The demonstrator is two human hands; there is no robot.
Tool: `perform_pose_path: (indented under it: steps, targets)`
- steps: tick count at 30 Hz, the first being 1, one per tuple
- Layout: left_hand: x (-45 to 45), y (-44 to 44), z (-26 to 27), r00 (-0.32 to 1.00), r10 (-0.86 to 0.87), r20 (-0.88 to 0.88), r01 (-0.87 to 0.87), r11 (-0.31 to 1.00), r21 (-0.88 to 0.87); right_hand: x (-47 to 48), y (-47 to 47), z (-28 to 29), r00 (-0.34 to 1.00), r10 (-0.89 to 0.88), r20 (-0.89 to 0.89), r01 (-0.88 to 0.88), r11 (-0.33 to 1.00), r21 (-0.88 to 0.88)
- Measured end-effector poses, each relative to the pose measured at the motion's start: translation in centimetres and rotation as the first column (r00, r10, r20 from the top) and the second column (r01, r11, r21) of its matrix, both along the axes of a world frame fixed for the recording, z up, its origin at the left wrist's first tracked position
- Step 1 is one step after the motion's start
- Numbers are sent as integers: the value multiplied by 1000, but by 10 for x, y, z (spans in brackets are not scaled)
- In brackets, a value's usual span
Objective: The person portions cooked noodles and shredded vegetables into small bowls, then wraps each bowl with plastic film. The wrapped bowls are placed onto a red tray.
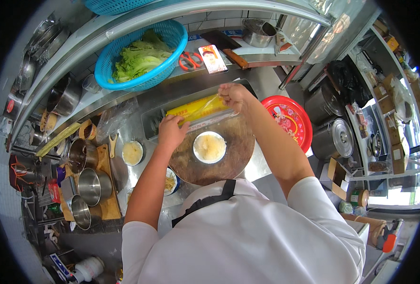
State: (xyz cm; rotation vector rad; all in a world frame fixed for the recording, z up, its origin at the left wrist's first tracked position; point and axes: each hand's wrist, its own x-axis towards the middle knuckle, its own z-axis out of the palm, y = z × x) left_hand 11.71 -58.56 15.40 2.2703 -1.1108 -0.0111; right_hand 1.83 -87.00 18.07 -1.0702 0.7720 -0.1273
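Observation:
My right hand (234, 96) pinches an edge of clear cling film (206, 110) above the right part of a yellow cling film box (192, 108) that bears writing. The film runs slantwise down towards my left hand (172, 130), whose thumb and fingers are at its other end, by the box's left part. The box lies in a grey metal tray (149, 122). Closer to me, a white bowl (210, 160) of pale, shredded-looking food (210, 146) stands on a round wooden chopping board (238, 156).
Left of the board is a second filled bowl (132, 153); another bowl (171, 181) sits partly behind my left arm. A red round tray (291, 120) lies at right. The back shelf holds a blue basket (142, 83) of lettuce, scissors (190, 61), a phone (213, 59) and a cleaver (235, 58).

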Motion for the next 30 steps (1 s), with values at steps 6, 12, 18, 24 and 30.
perform_pose_path:
  steps: [6,12,18,24,30]
  targets:
    - [23,-4,2,990,82,111,-71,993,-96,-6,19,29,988,-91,124,88,996,28]
    - [15,-19,80,986,161,-38,-164,940,-299,-16,22,86,945,-135,297,146,989,-16]
    - [-59,58,160,989,-97,-114,48,928,-370,-139,38,144,867,100,488,1,979,-203]
    - [-151,96,39,755,-42,-655,152,982,112,-244,92,26,841,531,-103,-533,846,12]
    - [-138,63,-83,654,268,-708,-180,964,198,-234,118,-101,853,419,-311,-516,765,-386]
